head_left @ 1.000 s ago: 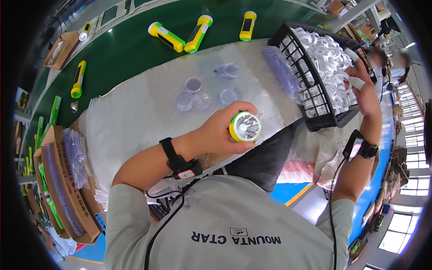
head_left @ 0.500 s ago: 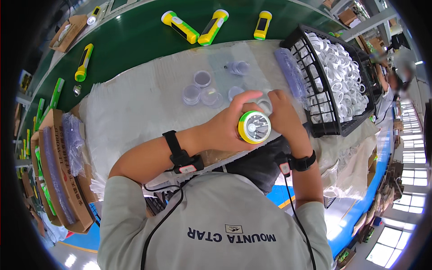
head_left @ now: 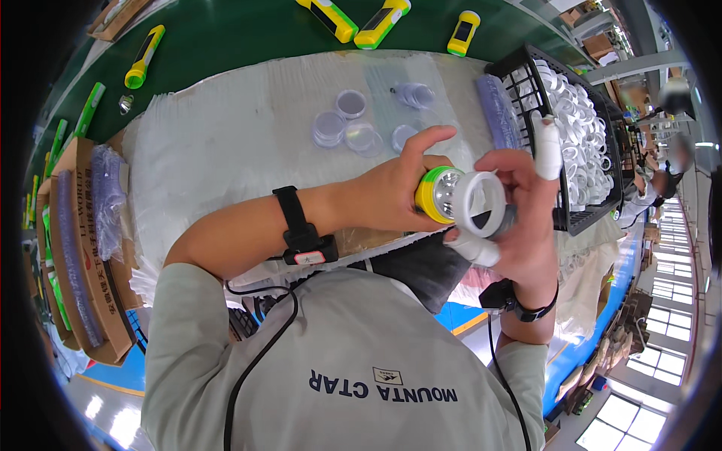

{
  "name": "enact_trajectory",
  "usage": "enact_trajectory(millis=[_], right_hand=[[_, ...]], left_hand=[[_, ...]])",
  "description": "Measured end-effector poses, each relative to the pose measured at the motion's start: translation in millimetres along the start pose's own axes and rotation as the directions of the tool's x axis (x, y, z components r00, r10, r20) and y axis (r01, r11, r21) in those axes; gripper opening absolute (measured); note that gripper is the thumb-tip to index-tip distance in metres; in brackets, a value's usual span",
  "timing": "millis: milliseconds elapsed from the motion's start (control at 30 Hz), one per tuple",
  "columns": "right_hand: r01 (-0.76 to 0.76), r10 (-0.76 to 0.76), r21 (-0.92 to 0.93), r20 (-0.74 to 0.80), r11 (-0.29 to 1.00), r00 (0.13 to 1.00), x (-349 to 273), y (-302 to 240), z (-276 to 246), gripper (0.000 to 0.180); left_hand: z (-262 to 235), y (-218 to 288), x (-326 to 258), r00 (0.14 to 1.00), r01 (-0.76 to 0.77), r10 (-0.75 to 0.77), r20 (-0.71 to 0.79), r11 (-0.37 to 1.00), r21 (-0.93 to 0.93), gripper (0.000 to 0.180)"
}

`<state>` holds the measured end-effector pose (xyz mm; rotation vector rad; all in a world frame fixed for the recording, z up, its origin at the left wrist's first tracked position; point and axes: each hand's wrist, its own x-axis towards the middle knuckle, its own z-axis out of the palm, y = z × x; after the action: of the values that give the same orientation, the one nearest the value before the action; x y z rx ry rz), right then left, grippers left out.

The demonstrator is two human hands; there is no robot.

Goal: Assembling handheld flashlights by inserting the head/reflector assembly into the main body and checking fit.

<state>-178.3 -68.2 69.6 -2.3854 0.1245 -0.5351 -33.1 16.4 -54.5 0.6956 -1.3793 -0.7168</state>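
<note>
My left hand [head_left: 387, 197] is wrapped round a yellow and green flashlight [head_left: 426, 204], its index finger raised off the body. The shiny reflector of the flashlight faces right. In my right hand [head_left: 532, 229], the fingers grip a white plastic ring [head_left: 462, 204], held upright just in front of the reflector; whether the two touch I cannot tell. White wrapping covers two fingertips of this hand. Beyond my hands, clear round lenses [head_left: 329, 128] lie in small groups on the padded white sheet [head_left: 226, 150].
A black crate [head_left: 558, 214] full of white rings [head_left: 575, 143] stands at the right, a roll of clear wrap [head_left: 498, 113] beside it. More flashlights [head_left: 464, 34] lie along the green bench [head_left: 248, 37]. An open carton [head_left: 90, 248] sits at the left.
My right hand has lifted a white ring from the sheet and brought it to the flashlight's front. The flashlight has turned from facing up toward the right. The whole view has shifted slightly.
</note>
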Motion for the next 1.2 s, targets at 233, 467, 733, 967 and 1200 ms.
enact_trajectory(millis=[233,467,733,967,1200], right_hand=[[0.007,0.016,-0.170,0.132,0.985,0.991,4.2,-0.7,12.5,0.118],[0.009,0.017,-0.289,0.088,0.957,0.996,4.7,-2.1,23.7,0.113],[-0.041,0.017,-0.330,-0.076,0.943,0.997,-0.9,0.5,49.7,0.097],[0.026,-0.040,-0.198,-0.067,0.980,0.997,-8.3,0.1,52.7,0.090],[0.023,-0.130,0.298,0.345,0.954,0.930,0.1,21.1,7.7,0.093]], left_hand=[[2.7,-4.0,-1.5,1.000,0.009,-0.011,0.017,0.994,0.108,0.104],[-26.1,42.0,13.2,0.965,-0.071,-0.062,0.256,0.875,0.479,0.056],[-34.2,41.2,11.6,0.956,-0.079,-0.073,0.284,0.868,0.491,0.044],[-36.4,52.2,16.4,0.928,0.053,-0.227,0.296,0.866,0.497,0.038],[-34.4,46.6,15.6,0.931,-0.014,-0.134,0.338,0.916,0.402,0.040]])
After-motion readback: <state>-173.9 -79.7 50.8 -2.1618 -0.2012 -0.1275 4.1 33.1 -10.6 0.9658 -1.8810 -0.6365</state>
